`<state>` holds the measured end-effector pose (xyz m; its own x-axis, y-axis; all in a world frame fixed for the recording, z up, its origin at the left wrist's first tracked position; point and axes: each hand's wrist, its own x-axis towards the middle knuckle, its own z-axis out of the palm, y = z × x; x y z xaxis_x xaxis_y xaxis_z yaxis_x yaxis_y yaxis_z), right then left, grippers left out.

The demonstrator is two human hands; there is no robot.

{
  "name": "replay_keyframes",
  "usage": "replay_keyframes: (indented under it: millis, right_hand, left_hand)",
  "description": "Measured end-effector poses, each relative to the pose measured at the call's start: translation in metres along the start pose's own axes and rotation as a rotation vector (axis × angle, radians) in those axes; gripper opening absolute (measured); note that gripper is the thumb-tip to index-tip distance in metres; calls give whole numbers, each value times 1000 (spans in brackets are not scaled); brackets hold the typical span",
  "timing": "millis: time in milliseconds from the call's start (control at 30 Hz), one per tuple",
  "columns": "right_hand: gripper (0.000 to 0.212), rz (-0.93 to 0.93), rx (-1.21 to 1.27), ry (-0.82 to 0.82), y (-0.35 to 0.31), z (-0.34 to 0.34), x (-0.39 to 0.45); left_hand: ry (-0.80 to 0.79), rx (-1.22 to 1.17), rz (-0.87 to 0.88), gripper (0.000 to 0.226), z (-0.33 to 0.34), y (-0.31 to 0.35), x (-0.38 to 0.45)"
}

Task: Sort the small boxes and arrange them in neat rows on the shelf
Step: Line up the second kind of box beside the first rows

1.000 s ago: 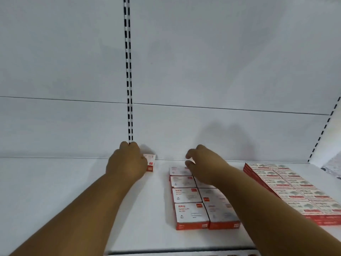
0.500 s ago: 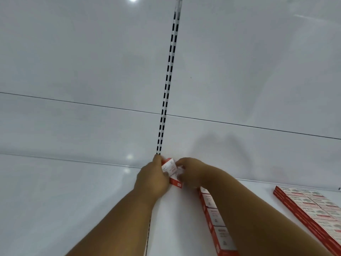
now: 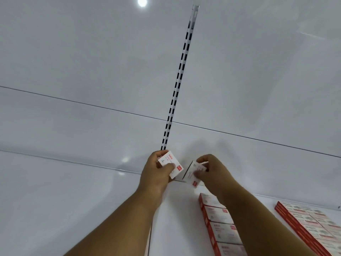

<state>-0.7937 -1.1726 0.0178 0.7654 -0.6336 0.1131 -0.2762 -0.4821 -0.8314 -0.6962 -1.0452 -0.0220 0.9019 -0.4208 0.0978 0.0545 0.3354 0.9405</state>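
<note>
Each hand's got its own little red-and-white box pinched up above the shelf [image 3: 73, 191] — left hand [image 3: 156, 174] holding one box [image 3: 170, 163], right hand [image 3: 212, 172] holding the other box [image 3: 193, 174], just beside it.

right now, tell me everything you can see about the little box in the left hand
The small box is a flat white carton, cardboard by the look of it, with red print, a small red square near one corner and a red edge. The text is too small to read. It is lifted off the shelf and tilted, its broad printed face towards the camera. The left hand grips it, thumb across the face, fingers behind. It sits just left of the second box in the right hand; whether they touch is unclear.
</note>
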Motion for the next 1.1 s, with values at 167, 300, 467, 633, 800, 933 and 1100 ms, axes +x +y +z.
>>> replay_keyframes:
  millis: [167, 300, 467, 633, 800, 933, 1100]
  right_hand:
    - [29, 67, 506, 7, 19, -50, -13]
    - [29, 91, 309, 153, 49, -83, -16]
    - [6, 117, 97, 217, 84, -93, -7]
    - [8, 109, 3, 161, 101, -84, 6]
    - [13, 41, -175, 108, 110, -78, 10]
    - [22, 29, -245, 58, 116, -76, 12]
    - [31, 41, -329, 58, 118, -76, 12]
  left_hand:
    - [-18, 96, -30, 24, 2, -2, 0]
    - [-121, 180, -96, 24, 9, -5, -9]
    - [-230, 380, -36, 33, 27, -9, -31]
    - [-132, 766, 80, 18, 58, -16, -16]
    - [-134, 806, -7, 10, 79, -32, -7]
    - [-213, 1131, 152, 9, 78, -48, -2]
    - [-249, 1279, 274, 27, 80, -52, -3]
